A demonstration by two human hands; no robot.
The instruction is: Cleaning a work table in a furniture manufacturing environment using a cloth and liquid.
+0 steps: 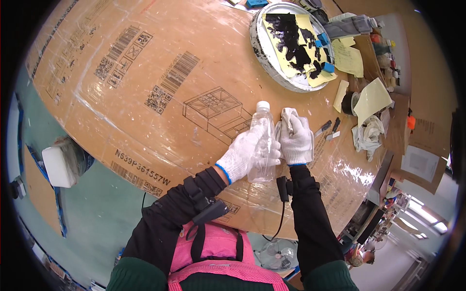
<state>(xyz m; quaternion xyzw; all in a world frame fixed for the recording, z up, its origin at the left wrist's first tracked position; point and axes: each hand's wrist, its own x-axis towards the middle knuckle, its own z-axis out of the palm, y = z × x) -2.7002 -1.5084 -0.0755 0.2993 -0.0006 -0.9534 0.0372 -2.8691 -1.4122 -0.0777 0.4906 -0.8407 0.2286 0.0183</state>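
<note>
My left hand (239, 154), in a white knit glove with a blue cuff edge, is closed around a clear plastic bottle (262, 173). The bottle has a white cap (262, 105) and what it contains, if anything, is hard to see. Just right of it, my gloved right hand (297, 143) is closed on a crumpled white cloth (290, 114) that pokes out past the fingers. Both hands are over a large cardboard sheet (194, 138) with a shiny film on it.
A round white lid (258, 48) at the back bears yellow paper smeared with black paint and blue pieces. A cutter knife (322, 128), a crumpled rag (368, 138) and yellow papers (373, 102) lie to the right. A white container (57, 166) stands left, beyond the cardboard's edge.
</note>
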